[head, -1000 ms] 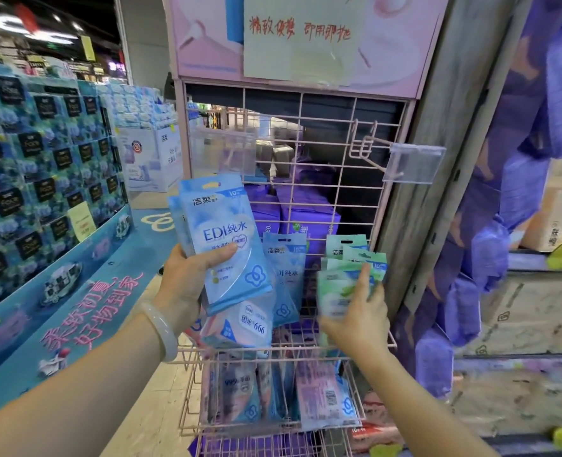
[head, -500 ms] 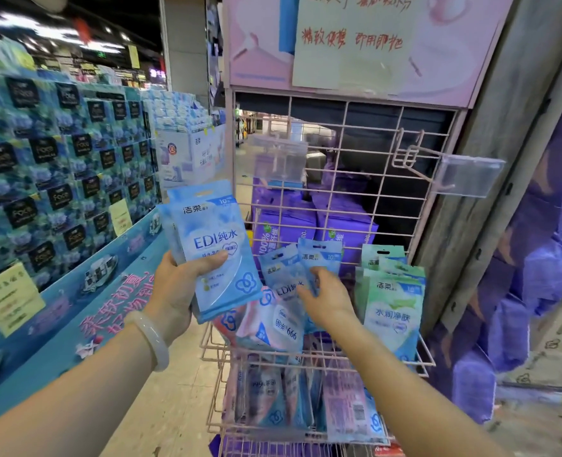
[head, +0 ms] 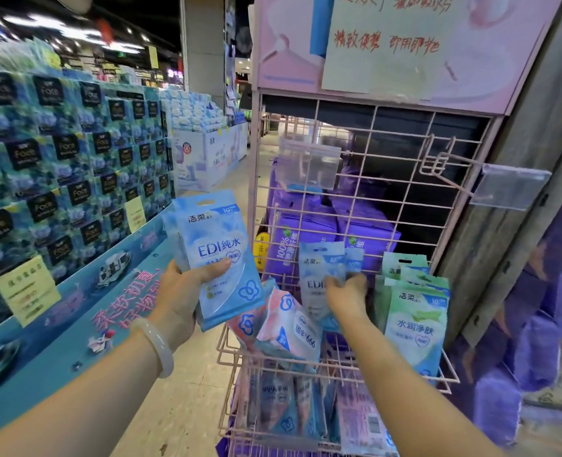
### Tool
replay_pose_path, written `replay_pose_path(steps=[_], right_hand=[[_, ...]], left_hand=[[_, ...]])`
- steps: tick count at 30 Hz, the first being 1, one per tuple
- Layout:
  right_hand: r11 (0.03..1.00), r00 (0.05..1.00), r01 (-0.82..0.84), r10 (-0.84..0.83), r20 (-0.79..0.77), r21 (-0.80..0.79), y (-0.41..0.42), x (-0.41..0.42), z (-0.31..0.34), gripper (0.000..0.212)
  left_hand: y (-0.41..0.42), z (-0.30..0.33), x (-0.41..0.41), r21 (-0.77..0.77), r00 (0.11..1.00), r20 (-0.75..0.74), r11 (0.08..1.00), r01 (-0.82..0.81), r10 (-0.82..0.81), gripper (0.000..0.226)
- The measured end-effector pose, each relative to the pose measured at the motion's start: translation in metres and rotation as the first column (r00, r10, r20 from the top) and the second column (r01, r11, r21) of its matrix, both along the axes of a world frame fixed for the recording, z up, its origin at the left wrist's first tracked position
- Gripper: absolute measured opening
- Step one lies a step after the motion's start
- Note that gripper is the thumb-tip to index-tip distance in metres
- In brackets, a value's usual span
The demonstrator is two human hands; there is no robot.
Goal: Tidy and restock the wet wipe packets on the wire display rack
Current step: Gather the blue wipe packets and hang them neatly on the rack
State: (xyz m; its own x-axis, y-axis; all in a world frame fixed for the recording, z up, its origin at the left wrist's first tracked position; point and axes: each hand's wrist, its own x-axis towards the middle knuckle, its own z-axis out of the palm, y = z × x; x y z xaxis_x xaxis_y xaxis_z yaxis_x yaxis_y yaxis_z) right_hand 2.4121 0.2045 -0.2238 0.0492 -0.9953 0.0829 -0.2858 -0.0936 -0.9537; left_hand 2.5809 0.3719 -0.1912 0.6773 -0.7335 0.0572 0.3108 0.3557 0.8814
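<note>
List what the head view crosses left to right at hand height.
Stacked blue tissue packs → left hand → blue EDI packets it holds → pink packet in the basket → right hand on a blue packet → green packets.

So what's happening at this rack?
A person is sorting wet wipe packets on a pink wire rack. The left hand holds a small stack of blue packets off to the side, while the right hand grips another blue packet standing in the basket, beside the green packets.
</note>
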Motion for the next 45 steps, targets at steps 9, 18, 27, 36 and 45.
replay_pose_path(steps=[9, 18, 27, 36, 45], right_hand=[[0.988, 0.948, -0.128, 0.097, -0.304, -0.085, 0.006, -0.003, -0.009, 0.098], [0.979, 0.935, -0.146, 0.183, 0.302, -0.141, 0.018, -0.014, 0.041, 0.031], [0.733, 0.620, -0.665, 0.432, 0.655, 0.145, 0.034, -0.042, 0.070, 0.054], [0.659, 0.591, -0.742, 0.558, 0.582, 0.121, 0.061, -0.012, 0.080, 0.022], [0.674, 0.665, -0.735, 0.699, 0.263, 0.069, 0.075, 0.025, 0.108, 0.056]], left_hand=[[-0.003, 0.004, -0.011, 0.033, 0.997, -0.007, 0.997, 0.073, -0.073, 0.045], [-0.011, 0.011, -0.028, 0.079, 0.992, 0.031, 0.990, 0.120, -0.123, 0.054], [-0.020, 0.017, -0.047, 0.128, 0.992, 0.055, 0.986, 0.109, -0.116, 0.033], [-0.012, 0.034, -0.064, 0.067, 0.899, -0.020, 0.897, 0.438, -0.438, 0.085], [0.003, 0.052, -0.045, 0.100, 0.937, 0.016, 0.933, 0.345, -0.348, 0.074]])
